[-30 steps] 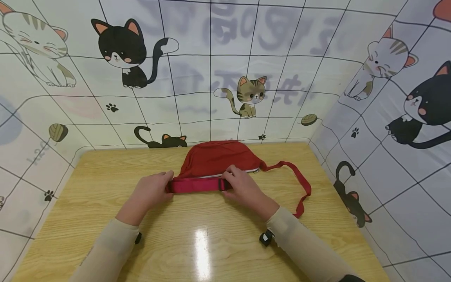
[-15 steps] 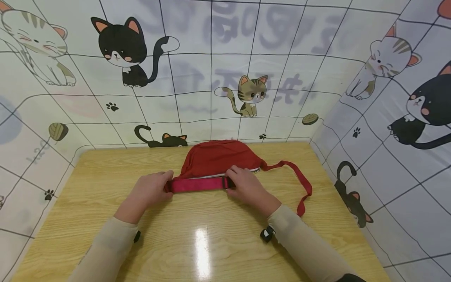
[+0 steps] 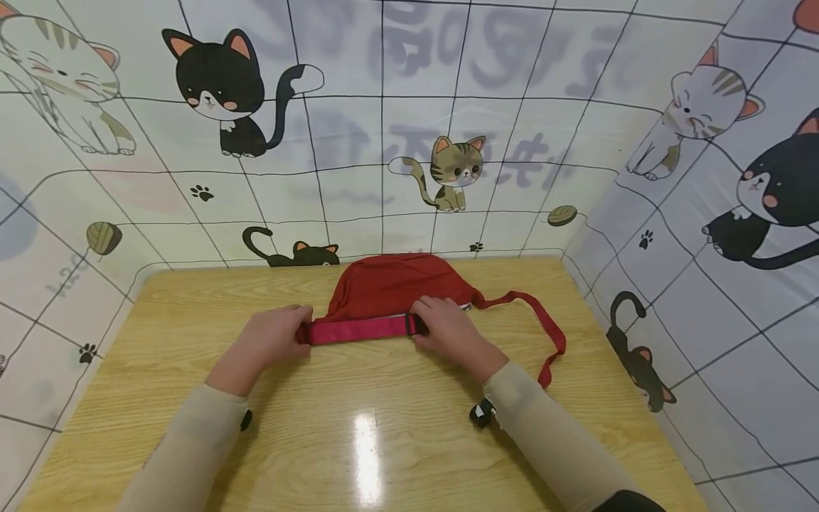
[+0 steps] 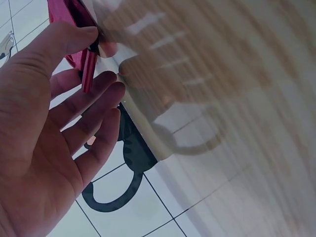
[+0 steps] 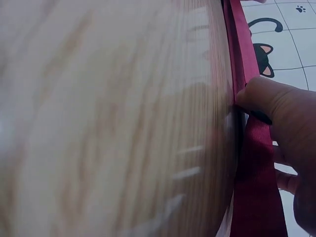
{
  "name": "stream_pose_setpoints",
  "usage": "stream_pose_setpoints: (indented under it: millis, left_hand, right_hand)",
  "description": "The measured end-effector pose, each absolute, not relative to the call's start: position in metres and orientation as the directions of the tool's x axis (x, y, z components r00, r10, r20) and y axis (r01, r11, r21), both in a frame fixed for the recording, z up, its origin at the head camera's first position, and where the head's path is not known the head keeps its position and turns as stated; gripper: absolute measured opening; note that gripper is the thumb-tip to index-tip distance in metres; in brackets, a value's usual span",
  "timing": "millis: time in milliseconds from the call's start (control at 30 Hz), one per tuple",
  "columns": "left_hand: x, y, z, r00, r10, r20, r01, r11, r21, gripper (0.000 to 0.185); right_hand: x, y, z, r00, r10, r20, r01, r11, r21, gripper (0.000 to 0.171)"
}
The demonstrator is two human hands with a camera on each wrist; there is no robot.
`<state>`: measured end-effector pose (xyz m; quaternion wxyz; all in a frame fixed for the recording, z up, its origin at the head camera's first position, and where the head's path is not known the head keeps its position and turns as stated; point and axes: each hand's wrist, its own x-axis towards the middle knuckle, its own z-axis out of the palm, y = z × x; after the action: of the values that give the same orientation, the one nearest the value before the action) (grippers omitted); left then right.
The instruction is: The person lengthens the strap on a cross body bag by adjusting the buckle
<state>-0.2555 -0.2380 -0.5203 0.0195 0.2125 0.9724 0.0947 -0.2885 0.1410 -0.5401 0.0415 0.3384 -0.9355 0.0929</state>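
Observation:
A red waist bag (image 3: 398, 286) lies on the table's far side, its rounded edge toward the wall. Along its near edge runs a flat crimson strap (image 3: 360, 329), stretched between both hands. My left hand (image 3: 269, 341) pinches the strap's left end between thumb and fingers; in the left wrist view the folded strap end (image 4: 89, 73) pokes out below the thumb. With thumb and fingers my right hand (image 3: 453, 334) grips the strap at its black slider (image 3: 409, 325). In the right wrist view the thumb presses on the strap (image 5: 257, 182), which hangs on past the hand.
A thin red strap tail (image 3: 544, 327) curves across the wood-grain table (image 3: 307, 441) to the right of the bag. Cat-printed sheeting (image 3: 358, 142) walls off the back and both sides. Small black devices sit at both wrists.
My right hand has shifted slightly right with the slider, lengthening the visible strap between the hands. Both hands have risen slightly in the head view, and the left keeps its pinch.

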Motion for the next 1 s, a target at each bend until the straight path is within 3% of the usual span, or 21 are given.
stream_pose_setpoints:
  millis: [167,400,700,867,1000]
  left_hand:
    - [-0.258,-0.241,-0.521,-0.912,0.411,-0.002,0.402,0.894,0.195,0.032]
    - [-0.256,-0.242,-0.521,-0.916,0.400,0.031,0.394,0.884,0.251,0.040]
    - [-0.256,-0.245,-0.530,-0.925,0.373,0.080,0.380,0.882,0.279,0.043]
    - [-0.259,-0.246,-0.532,-0.928,0.355,0.111,0.372,0.880,0.295,0.044]
    - [-0.260,-0.247,-0.531,-0.929,0.355,0.101,0.368,0.874,0.317,0.045]
  right_hand:
    - [-0.290,0.143,-0.540,-0.766,-0.629,0.130,-0.642,0.746,-0.177,0.038]
    - [-0.287,0.142,-0.543,-0.766,-0.633,0.111,-0.631,0.710,-0.313,0.047]
    - [-0.279,0.136,-0.544,-0.708,-0.691,0.147,-0.698,0.652,-0.296,0.046]
    - [-0.278,0.134,-0.545,-0.712,-0.686,0.148,-0.692,0.652,-0.309,0.045]
    - [-0.277,0.132,-0.546,-0.733,-0.667,0.135,-0.665,0.660,-0.349,0.054]
